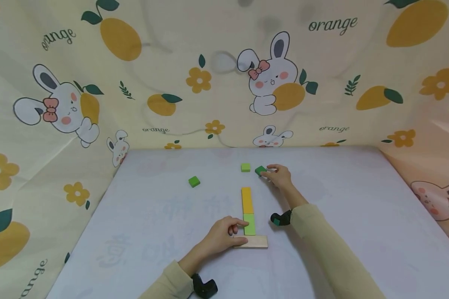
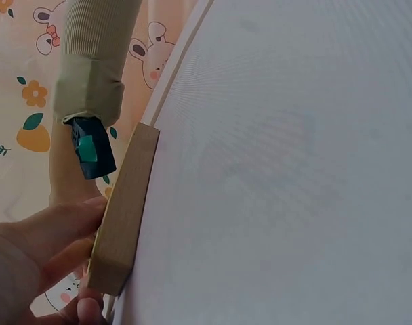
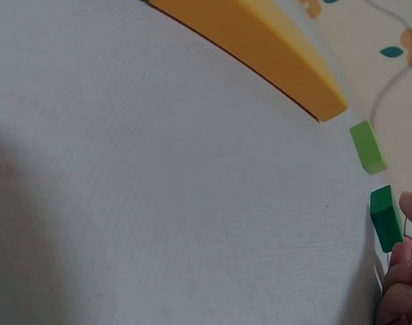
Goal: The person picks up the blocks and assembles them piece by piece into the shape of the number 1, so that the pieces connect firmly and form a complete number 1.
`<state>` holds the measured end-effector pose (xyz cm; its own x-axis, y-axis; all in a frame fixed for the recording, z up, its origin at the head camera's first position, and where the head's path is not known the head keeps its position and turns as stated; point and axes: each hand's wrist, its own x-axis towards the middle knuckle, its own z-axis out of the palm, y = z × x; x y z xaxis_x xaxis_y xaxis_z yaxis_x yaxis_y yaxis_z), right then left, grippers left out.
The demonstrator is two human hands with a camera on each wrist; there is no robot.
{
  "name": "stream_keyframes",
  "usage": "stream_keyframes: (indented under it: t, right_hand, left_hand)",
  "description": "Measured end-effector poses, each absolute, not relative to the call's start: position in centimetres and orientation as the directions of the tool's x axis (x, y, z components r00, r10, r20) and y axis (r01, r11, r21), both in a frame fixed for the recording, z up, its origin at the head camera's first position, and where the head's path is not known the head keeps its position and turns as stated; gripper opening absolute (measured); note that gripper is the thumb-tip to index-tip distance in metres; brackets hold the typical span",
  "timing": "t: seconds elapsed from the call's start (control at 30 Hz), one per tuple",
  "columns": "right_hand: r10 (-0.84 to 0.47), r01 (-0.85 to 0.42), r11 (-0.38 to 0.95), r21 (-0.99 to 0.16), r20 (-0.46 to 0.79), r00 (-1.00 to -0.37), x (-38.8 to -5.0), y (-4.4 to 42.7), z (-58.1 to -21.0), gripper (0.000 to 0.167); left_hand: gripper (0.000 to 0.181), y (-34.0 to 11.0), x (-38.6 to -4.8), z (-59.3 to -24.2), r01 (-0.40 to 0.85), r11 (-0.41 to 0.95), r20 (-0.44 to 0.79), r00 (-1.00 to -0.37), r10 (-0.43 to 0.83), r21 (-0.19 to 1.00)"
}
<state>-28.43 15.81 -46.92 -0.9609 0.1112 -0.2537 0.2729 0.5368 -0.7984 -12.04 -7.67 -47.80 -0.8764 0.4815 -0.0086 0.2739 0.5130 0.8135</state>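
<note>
In the head view, my left hand (image 1: 222, 234) rests over a plain wooden block (image 1: 258, 242) lying crosswise. Its thumb touches that block, and the index finger reaches onto a light green block (image 1: 250, 228). The left wrist view shows the wooden block (image 2: 128, 210) from its end, with fingers along its upper side. A yellow block (image 1: 247, 200) continues in line beyond the light green one. Farther away, my right hand (image 1: 278, 176) is at a dark green block (image 1: 260, 170), thumb against its near edge. In the right wrist view, thumb and index flank one end of this dark green block (image 3: 386, 217), spread apart.
Beside the dark green block lies a small light green block (image 1: 245, 167). Another green block (image 1: 194, 181) sits farther left, turned at an angle. The white table (image 1: 142, 224) ends at a patterned cloth (image 1: 217, 95) behind and at both sides.
</note>
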Motion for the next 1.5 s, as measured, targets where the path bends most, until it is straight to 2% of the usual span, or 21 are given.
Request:
stream_keyframes:
  t: [0.37, 0.63, 0.93, 1.5]
  right_hand:
    - [0.128, 0.296, 0.575, -0.763, -0.273, -0.953, -28.63, 15.43, -47.13, 0.053]
    - [0.114, 0.262, 0.623, -0.737, -0.246, -0.963, -28.48, 15.12, -47.0, 0.051]
    - [0.138, 0.273, 0.616, -0.739, -0.24, -0.961, -28.32, 14.96, -46.88, 0.05]
    - [0.12, 0.257, 0.589, -0.766, -0.231, -0.965, -28.25, 15.78, -46.96, 0.049]
  left_hand:
    - [0.039, -7.69, -12.12, -47.85, 0.282, 0.512, -0.004, -0.873, 0.487, 0.811]
    - [0.039, -7.72, -12.18, -47.81, 0.288, 0.508, 0.003, -0.872, 0.489, 0.812]
    - [0.039, -7.62, -12.09, -47.67, 0.246, 0.522, -0.036, -0.881, 0.472, 0.816]
    - [0.039, -7.57, -12.02, -47.64, 0.264, 0.521, -0.018, -0.881, 0.474, 0.811]
